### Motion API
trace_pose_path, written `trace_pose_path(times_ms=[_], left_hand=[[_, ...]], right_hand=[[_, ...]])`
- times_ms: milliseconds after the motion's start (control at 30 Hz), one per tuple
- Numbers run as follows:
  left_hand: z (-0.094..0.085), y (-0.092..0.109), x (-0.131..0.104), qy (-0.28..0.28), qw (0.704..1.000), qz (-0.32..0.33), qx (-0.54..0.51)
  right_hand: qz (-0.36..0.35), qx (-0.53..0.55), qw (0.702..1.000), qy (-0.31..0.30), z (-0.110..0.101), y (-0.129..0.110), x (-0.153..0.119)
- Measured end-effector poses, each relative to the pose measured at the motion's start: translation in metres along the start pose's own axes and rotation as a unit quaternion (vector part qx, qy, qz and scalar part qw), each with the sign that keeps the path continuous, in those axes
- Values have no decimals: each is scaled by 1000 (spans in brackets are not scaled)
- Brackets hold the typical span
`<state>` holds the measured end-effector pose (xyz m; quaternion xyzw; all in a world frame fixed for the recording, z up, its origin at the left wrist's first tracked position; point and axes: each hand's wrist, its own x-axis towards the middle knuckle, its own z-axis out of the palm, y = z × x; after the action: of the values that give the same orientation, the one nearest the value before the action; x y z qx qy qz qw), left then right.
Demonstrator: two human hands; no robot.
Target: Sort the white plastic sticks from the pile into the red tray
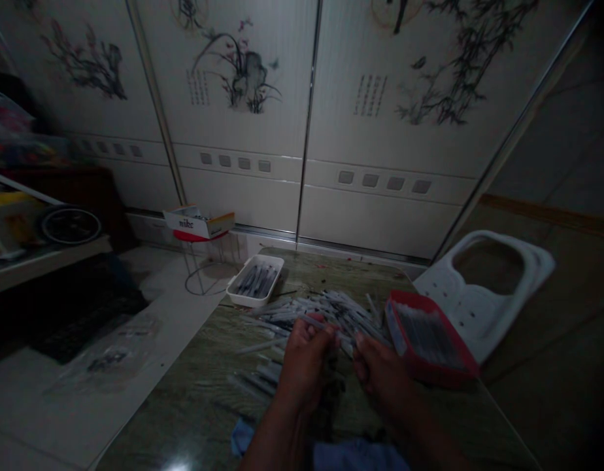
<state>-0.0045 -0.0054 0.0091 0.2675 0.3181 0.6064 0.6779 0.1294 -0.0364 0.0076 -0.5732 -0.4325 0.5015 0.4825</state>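
Observation:
Over the table, my left hand (pixel 304 360) is closed around a slim pale pen-like tube (pixel 312 322), which slants down toward the right. My right hand (pixel 383 369) pinches at the tube's right end, close to the left fingertips. Whether it grips this tube or a separate small part is too dark to tell. Just beyond both hands spreads a loose pile of similar pale tubes with dark parts (pixel 326 304). More tubes (pixel 255 383) lie to the left of my left wrist, blurred.
A white plastic tray (pixel 248 302) holding tubes stands at the far left of the table (pixel 184 399). To the right, a red box (pixel 461 374) is filled with tubes, beside a white plastic chair (pixel 471 307). Behind, a red stool (pixel 191 237) carries an open carton (pixel 199 226).

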Motion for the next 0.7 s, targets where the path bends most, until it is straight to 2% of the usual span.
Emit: trace_pose_path(times_ms=[100, 300, 567, 700], left_hand=[[1, 1, -1, 5, 1000, -1, 3], [-1, -3, 1, 2, 1000, 0, 5], [-3, -9, 2, -25, 999, -5, 21], [-2, -7, 1, -50, 997, -37, 45]], right_hand=[[31, 27, 999, -1, -1, 2, 1], [-37, -34, 999, 7, -4, 10, 3], [-9, 39, 999, 6, 2, 8, 0], [-24, -47, 999, -5, 0, 8, 2]])
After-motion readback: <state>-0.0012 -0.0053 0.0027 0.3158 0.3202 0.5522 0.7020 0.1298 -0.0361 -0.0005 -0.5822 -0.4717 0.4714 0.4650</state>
